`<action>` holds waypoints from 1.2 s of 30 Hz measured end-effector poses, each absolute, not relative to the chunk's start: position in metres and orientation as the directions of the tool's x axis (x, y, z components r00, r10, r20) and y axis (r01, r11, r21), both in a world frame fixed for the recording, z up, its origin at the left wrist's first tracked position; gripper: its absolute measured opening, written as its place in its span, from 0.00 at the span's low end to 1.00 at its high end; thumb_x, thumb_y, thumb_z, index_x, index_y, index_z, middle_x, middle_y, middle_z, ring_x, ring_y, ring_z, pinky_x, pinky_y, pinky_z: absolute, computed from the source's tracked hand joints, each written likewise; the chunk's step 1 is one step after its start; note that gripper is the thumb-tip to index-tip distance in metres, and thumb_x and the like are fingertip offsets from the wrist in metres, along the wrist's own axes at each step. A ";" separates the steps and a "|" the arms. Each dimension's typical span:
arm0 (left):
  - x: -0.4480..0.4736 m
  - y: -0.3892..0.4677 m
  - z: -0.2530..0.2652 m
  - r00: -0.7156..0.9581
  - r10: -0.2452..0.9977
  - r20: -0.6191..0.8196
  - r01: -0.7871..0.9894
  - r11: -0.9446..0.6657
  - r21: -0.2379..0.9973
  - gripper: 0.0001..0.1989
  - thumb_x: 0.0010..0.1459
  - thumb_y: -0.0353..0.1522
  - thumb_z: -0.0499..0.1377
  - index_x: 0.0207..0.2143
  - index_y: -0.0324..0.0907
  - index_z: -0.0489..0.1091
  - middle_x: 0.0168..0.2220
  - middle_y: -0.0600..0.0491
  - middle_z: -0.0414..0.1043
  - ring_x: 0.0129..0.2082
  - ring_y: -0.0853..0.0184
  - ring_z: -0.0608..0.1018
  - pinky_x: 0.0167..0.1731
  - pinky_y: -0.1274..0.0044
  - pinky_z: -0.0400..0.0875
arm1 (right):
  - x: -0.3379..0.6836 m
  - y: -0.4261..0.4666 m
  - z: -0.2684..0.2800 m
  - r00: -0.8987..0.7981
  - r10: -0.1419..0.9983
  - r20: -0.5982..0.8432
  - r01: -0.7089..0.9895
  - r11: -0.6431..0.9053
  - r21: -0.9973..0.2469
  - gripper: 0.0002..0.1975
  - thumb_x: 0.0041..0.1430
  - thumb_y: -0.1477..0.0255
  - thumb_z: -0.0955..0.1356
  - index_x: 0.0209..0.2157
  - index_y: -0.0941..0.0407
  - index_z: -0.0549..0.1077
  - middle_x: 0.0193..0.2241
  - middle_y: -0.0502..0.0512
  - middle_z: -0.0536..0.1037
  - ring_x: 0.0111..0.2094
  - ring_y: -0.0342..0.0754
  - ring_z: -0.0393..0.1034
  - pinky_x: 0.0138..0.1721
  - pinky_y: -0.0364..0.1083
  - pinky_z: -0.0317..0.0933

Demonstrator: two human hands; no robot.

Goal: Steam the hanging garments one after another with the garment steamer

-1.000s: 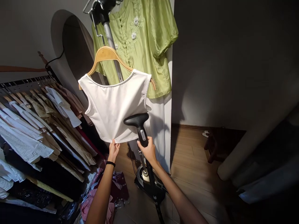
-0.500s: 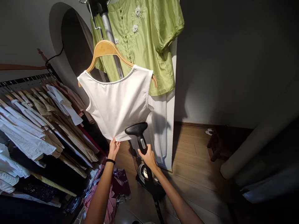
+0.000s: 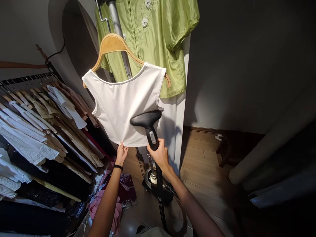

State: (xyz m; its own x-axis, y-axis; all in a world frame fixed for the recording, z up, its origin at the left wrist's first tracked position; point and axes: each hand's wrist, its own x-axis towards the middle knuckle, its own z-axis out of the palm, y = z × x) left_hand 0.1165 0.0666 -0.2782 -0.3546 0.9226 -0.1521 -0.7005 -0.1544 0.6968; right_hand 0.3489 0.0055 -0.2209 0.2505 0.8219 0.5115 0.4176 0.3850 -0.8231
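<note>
Steamer head [image 3: 145,119] has moved up along the white top [image 3: 116,108].
It covers the top's lower right part; whether they touch, I cannot tell. Behind the top, a green blouse [image 3: 160,59] is cut off above; left of it, clothes [image 3: 49,121] are dim. From a hanger [image 3: 113,42] the top hangs, softly creased, its hem pinched by the left hand [image 3: 121,154]; the right hand [image 3: 160,155] has fingers wrapped around the handle [image 3: 153,141].

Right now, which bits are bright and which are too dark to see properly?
In the head view, the white sleeveless top and green blouse are brightly lit; also in the head view, the lower right corner is nearly black and the wall dim.
</note>
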 end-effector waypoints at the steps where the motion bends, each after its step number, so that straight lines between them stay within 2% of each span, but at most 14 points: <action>1: 0.118 0.066 -0.279 -0.351 0.924 -0.150 -0.703 -0.154 0.694 0.07 0.65 0.31 0.53 0.35 0.43 0.70 0.38 0.50 0.76 0.36 0.71 0.79 0.40 0.77 0.73 | 0.349 0.008 -0.215 0.255 0.812 0.525 0.428 0.392 -0.814 0.22 0.51 0.55 0.67 0.41 0.54 0.60 0.29 0.55 0.75 0.29 0.53 0.72 0.27 0.45 0.60; 4: 0.120 0.064 -0.281 -0.347 0.926 -0.147 -0.717 -0.161 0.678 0.07 0.65 0.32 0.52 0.36 0.43 0.70 0.40 0.49 0.76 0.40 0.68 0.79 0.47 0.71 0.73 | 0.347 0.014 -0.217 0.263 0.811 0.522 0.432 0.385 -0.816 0.21 0.51 0.55 0.66 0.40 0.54 0.60 0.30 0.56 0.75 0.30 0.53 0.72 0.27 0.45 0.60; 8: 0.121 0.062 -0.286 -0.335 0.932 -0.139 -0.738 -0.168 0.653 0.07 0.65 0.31 0.52 0.35 0.42 0.69 0.39 0.48 0.76 0.41 0.67 0.79 0.50 0.66 0.72 | 0.348 0.016 -0.258 0.234 0.868 0.438 0.413 0.319 -0.853 0.22 0.50 0.53 0.65 0.38 0.54 0.58 0.29 0.57 0.75 0.30 0.54 0.72 0.27 0.46 0.60; 13: 0.116 0.060 -0.290 -0.303 0.947 -0.103 -0.727 -0.160 0.668 0.05 0.61 0.25 0.56 0.32 0.40 0.68 0.36 0.50 0.76 0.38 0.69 0.80 0.50 0.68 0.72 | 0.350 0.013 -0.316 0.160 0.920 0.357 0.440 0.257 -0.860 0.21 0.50 0.53 0.63 0.36 0.53 0.56 0.24 0.54 0.73 0.25 0.54 0.71 0.25 0.46 0.59; 17: 0.102 0.057 -0.290 -0.303 0.946 -0.114 -0.716 -0.147 0.682 0.05 0.57 0.23 0.59 0.31 0.40 0.68 0.33 0.52 0.75 0.36 0.67 0.80 0.49 0.66 0.73 | 0.346 0.001 -0.335 0.129 0.924 0.359 0.473 0.261 -0.841 0.21 0.50 0.53 0.62 0.37 0.53 0.57 0.23 0.54 0.73 0.24 0.54 0.71 0.23 0.46 0.58; 19: 0.090 0.057 -0.289 -0.285 0.949 -0.132 -0.739 -0.130 0.661 0.02 0.58 0.27 0.59 0.32 0.40 0.70 0.35 0.50 0.75 0.38 0.65 0.80 0.49 0.65 0.72 | 0.340 -0.009 -0.329 0.147 0.915 0.376 0.497 0.260 -0.828 0.21 0.52 0.53 0.62 0.38 0.54 0.58 0.24 0.55 0.74 0.25 0.55 0.72 0.23 0.46 0.58; 22: 0.069 0.061 -0.283 -0.272 0.949 -0.158 -0.782 -0.122 0.611 0.06 0.60 0.34 0.58 0.33 0.41 0.71 0.38 0.48 0.75 0.41 0.66 0.79 0.50 0.68 0.71 | 0.325 -0.023 -0.298 0.195 0.886 0.422 0.534 0.265 -0.803 0.22 0.53 0.52 0.63 0.40 0.54 0.60 0.27 0.57 0.76 0.27 0.55 0.73 0.24 0.45 0.59; 25: 0.055 0.072 -0.276 -0.230 0.958 -0.170 -0.787 -0.080 0.611 0.04 0.61 0.31 0.58 0.33 0.41 0.72 0.33 0.51 0.76 0.38 0.69 0.78 0.51 0.71 0.69 | 0.306 -0.028 -0.250 0.247 0.831 0.498 0.577 0.286 -0.765 0.23 0.52 0.51 0.65 0.41 0.55 0.62 0.29 0.58 0.77 0.29 0.55 0.74 0.26 0.46 0.59; 29: 0.053 0.082 -0.280 -0.132 0.972 -0.193 -0.794 0.013 0.608 0.06 0.61 0.27 0.56 0.33 0.40 0.72 0.29 0.52 0.74 0.35 0.69 0.79 0.51 0.71 0.69 | 0.287 -0.017 -0.202 0.319 0.778 0.542 0.632 0.251 -0.733 0.24 0.53 0.52 0.64 0.42 0.56 0.63 0.28 0.59 0.76 0.28 0.56 0.73 0.27 0.47 0.58; 32: 0.057 0.082 -0.291 -0.063 0.973 -0.223 -0.804 0.083 0.589 0.06 0.61 0.26 0.56 0.31 0.40 0.71 0.28 0.53 0.74 0.33 0.70 0.78 0.47 0.72 0.71 | 0.281 -0.005 -0.205 0.408 0.756 0.511 0.636 0.166 -0.754 0.25 0.53 0.51 0.64 0.42 0.57 0.62 0.29 0.61 0.76 0.28 0.56 0.72 0.27 0.48 0.59; 36: 0.059 0.083 -0.300 0.044 0.965 -0.259 -0.829 0.180 0.529 0.05 0.61 0.27 0.57 0.30 0.40 0.71 0.28 0.53 0.73 0.31 0.70 0.78 0.43 0.72 0.73 | 0.279 0.002 -0.255 0.478 0.758 0.444 0.587 0.100 -0.803 0.26 0.51 0.48 0.63 0.41 0.56 0.61 0.30 0.61 0.76 0.30 0.58 0.73 0.28 0.49 0.61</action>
